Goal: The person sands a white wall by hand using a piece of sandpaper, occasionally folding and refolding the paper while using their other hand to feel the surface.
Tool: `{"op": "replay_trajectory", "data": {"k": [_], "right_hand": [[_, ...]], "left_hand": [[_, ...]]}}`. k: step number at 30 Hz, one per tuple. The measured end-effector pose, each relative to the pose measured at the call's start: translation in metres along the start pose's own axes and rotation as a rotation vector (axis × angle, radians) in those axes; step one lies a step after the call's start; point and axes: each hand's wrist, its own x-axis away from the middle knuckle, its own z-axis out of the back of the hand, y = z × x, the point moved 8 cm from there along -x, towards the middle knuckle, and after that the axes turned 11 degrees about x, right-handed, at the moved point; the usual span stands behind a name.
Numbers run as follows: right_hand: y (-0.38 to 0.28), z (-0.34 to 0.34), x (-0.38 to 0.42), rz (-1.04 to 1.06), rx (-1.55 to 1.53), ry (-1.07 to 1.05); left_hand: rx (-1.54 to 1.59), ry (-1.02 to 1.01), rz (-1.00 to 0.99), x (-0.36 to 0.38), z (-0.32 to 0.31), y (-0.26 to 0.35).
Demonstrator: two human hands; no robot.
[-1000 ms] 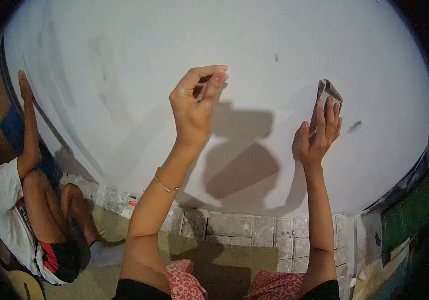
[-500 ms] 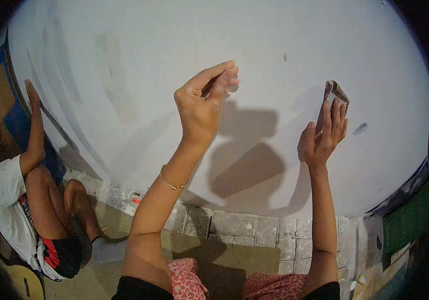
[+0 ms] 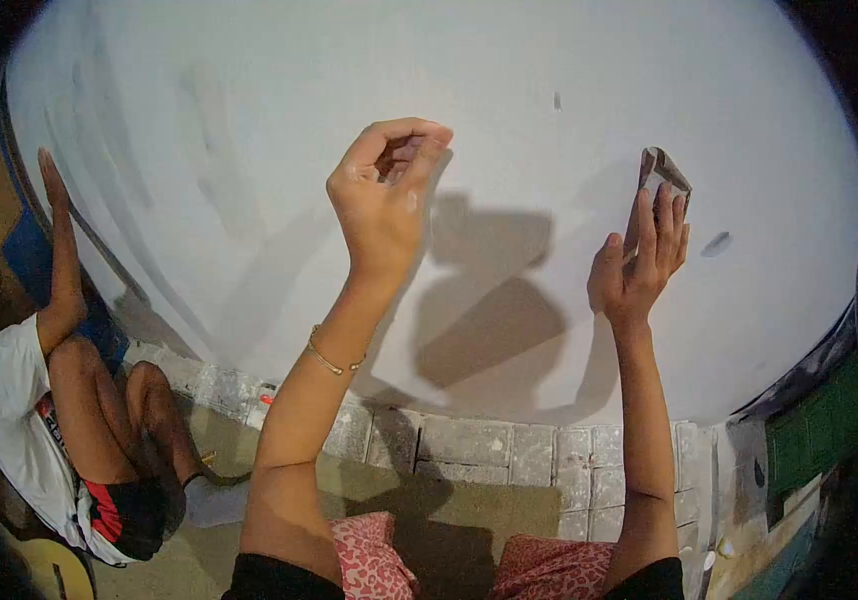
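I face a white plastered wall (image 3: 249,150). My left hand (image 3: 381,195) is raised in front of it with the fingers curled toward the thumb; whether anything small sits between the fingertips I cannot make out. My right hand (image 3: 639,258) presses a folded piece of sandpaper (image 3: 662,172) flat against the wall with its fingers stretched upward. A thin gold bangle (image 3: 327,360) circles my left wrist. Both hands throw dark shadows on the wall between them.
Another person (image 3: 39,400) sits on the floor at the left, one arm raised to the wall. Grey stone blocks (image 3: 509,450) line the wall's base. Small dark marks (image 3: 717,243) spot the wall on the right. Green material (image 3: 809,430) lies at far right.
My left hand's fingers have curled in further and the hand has shifted slightly left. My right hand stays on the sandpaper at nearly the same spot on the wall.
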Motion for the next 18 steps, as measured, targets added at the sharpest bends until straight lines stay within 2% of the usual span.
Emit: {"op": "replay_trajectory", "data": {"k": [3,7,9,10,11,13,14,15,16,17,18], "right_hand": [[-0.006,0.003,0.0,0.006,-0.015,0.002],[-0.012,-0.002,0.009,0.117,-0.033,-0.061],[-0.007,-0.005,0.007,0.232,0.066,-0.1],[0.003,0.0,0.002,0.13,0.041,-0.05],[0.003,0.001,-0.002,0.131,0.038,-0.049],[0.019,0.01,-0.008,-0.115,-0.036,0.021],[0.013,0.013,-0.007,-0.11,-0.084,0.054],[0.009,0.015,-0.005,-0.111,-0.085,0.053],[-0.005,0.01,-0.002,0.018,-0.068,-0.06],[-0.017,0.004,0.001,0.148,-0.049,-0.173],[-0.018,0.007,0.003,0.151,-0.051,-0.182]], "left_hand": [[0.004,0.019,0.035,0.002,-0.001,0.002],[-0.019,0.068,0.03,0.001,0.006,-0.005],[-0.001,0.07,0.003,0.0,0.007,-0.006],[0.015,0.071,-0.025,0.0,0.007,-0.003],[0.013,0.073,-0.026,0.0,0.007,-0.003],[-0.134,0.058,-0.155,0.0,0.005,0.006],[-0.136,0.059,-0.156,0.0,0.005,0.006],[-0.355,0.061,-0.298,0.002,0.001,0.016],[-0.574,0.062,-0.439,0.006,-0.005,0.024],[-0.573,0.063,-0.439,0.007,-0.006,0.022],[-0.592,0.098,-0.473,0.015,-0.004,0.024]]}}
